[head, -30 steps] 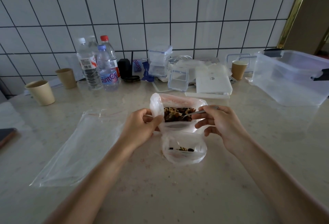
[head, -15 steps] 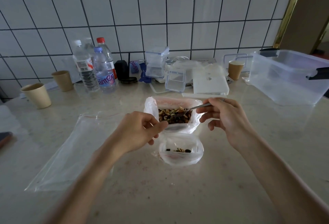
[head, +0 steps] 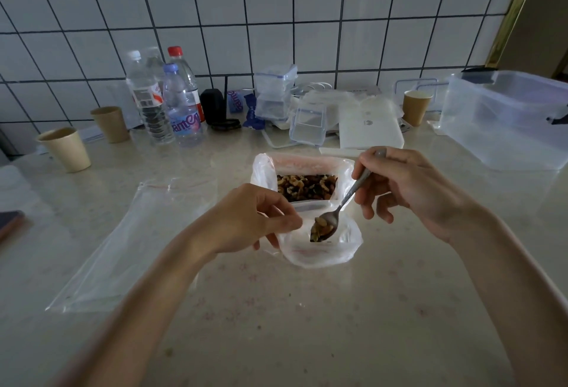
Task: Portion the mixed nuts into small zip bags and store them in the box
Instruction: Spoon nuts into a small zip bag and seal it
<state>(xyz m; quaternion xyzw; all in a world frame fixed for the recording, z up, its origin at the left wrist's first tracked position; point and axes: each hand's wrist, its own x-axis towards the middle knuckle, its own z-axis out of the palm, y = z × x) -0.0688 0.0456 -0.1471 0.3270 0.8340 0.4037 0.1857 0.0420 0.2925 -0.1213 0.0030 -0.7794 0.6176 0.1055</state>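
A large open bag of mixed nuts (head: 307, 185) stands at the counter's middle. Just in front of it a small zip bag (head: 322, 251) is held open; my left hand (head: 255, 220) pinches its left rim. My right hand (head: 402, 187) grips a metal spoon (head: 341, 208) by the handle. The spoon's bowl, heaped with nuts, hangs over the small bag's mouth. A clear plastic storage box (head: 510, 122) stands at the far right. A stack of small zip bags (head: 275, 91) sits by the wall.
A big flat clear bag (head: 135, 245) lies left of my left arm. Three water bottles (head: 172, 101), three paper cups (head: 66, 148) and small clear containers (head: 309, 125) line the tiled wall. A white flat box (head: 370, 127) lies behind the nut bag. A dark phone (head: 9, 222) sits at the left edge.
The spoon left the big nut bag loaded with nuts and swung down over the small bag's mouth. My left hand stayed on the small bag's rim.
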